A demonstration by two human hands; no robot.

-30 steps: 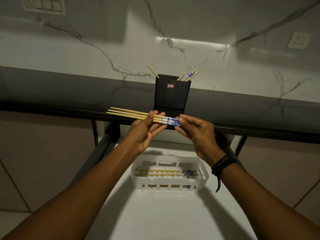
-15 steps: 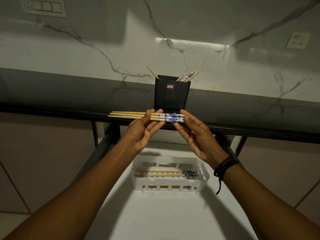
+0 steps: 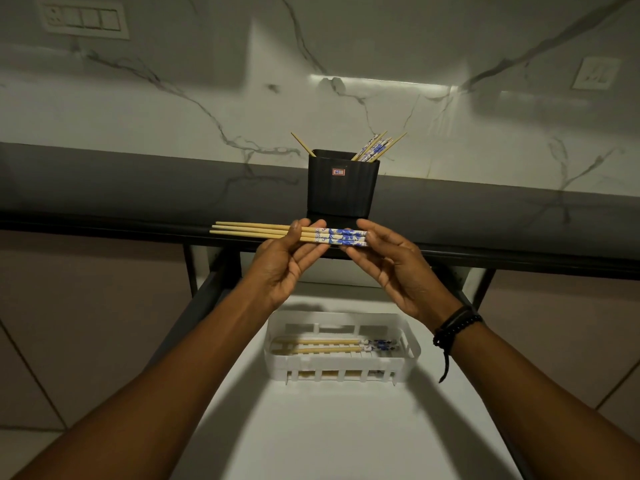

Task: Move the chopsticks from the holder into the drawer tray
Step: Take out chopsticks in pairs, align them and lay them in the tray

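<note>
Bundle of chopsticks [image 3: 249, 231] held level just in front of the table [image 3: 138, 188] edge, well above the tray [image 3: 414, 351]. Left hand [image 3: 287, 261] pinching the bundle near mid-length, thumb on top, fingers beneath. Right hand [image 3: 391, 268] pinching the blue-patterned ends between thumb and fingertips. Plain tips pointing left, roughly flush.

Holder [image 3: 341, 188] upright on the table behind the hands. More chopsticks [image 3: 375, 147] leaning at its right corner, a lone stick [image 3: 303, 144] at its left. Tray lying on the white drawer floor [image 3: 311, 427], already carrying a pair [image 3: 325, 344] laid lengthwise, patterned ends to the right. Dark beaded band [image 3: 455, 325] on the right wrist.

Step in hand, by judgement: squaring the bundle before lowering it. To do it well:
- Keep both pinches firm to prevent rolling.
- Keep the bundle level and parallel to the tray's long side.
- Match the pair below, patterned ends right.
- Lower straight down, clear of the table edge.
- Set down beside or atop the pair, inside the walls.
- Let go low, both sides together, to avoid bounce.

Risk: thin round sticks, likely to fan apart under a slack grip.
</note>
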